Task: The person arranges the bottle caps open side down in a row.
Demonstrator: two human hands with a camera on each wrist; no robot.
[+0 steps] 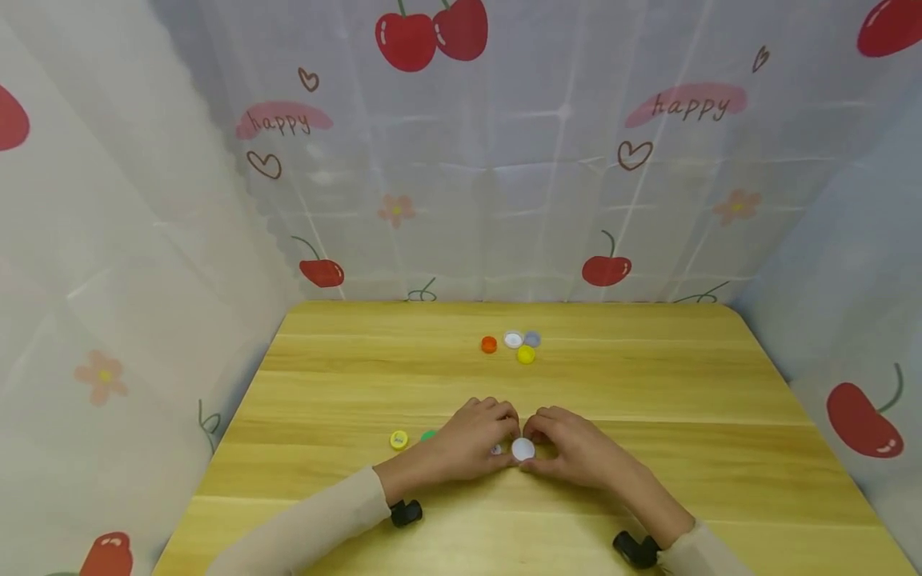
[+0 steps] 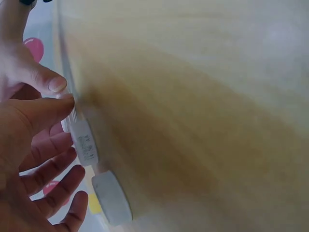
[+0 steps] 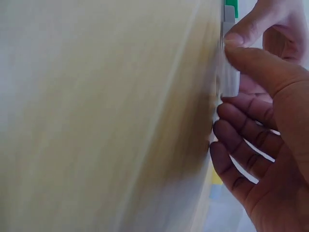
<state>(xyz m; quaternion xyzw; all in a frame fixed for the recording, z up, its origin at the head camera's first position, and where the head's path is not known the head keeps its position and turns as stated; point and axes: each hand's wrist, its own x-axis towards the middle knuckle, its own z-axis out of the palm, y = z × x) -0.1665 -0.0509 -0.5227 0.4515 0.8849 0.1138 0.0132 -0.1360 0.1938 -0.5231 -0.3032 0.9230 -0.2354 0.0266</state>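
A round white bottle cap (image 1: 523,450) lies flat between my two hands, near the middle of the table. My left hand (image 1: 471,440) pinches it from the left and my right hand (image 1: 576,450) from the right, the thumbs meeting at its near edge. Seen from the right wrist, the cap's side (image 3: 231,79) looks whitish and slightly see-through. Beside the left fingers stands a white cap with printing (image 2: 85,143), mostly covered by that hand in the head view. Another white cap (image 2: 112,198) stands next to it in the left wrist view.
Left of the left hand are a yellow cap (image 1: 398,440) and a partly hidden green cap (image 1: 429,436). Farther back sit an orange cap (image 1: 489,345), a white cap (image 1: 513,340), a greyish-purple cap (image 1: 532,339) and a second yellow cap (image 1: 526,354). Printed curtains surround the wooden table (image 1: 648,360).
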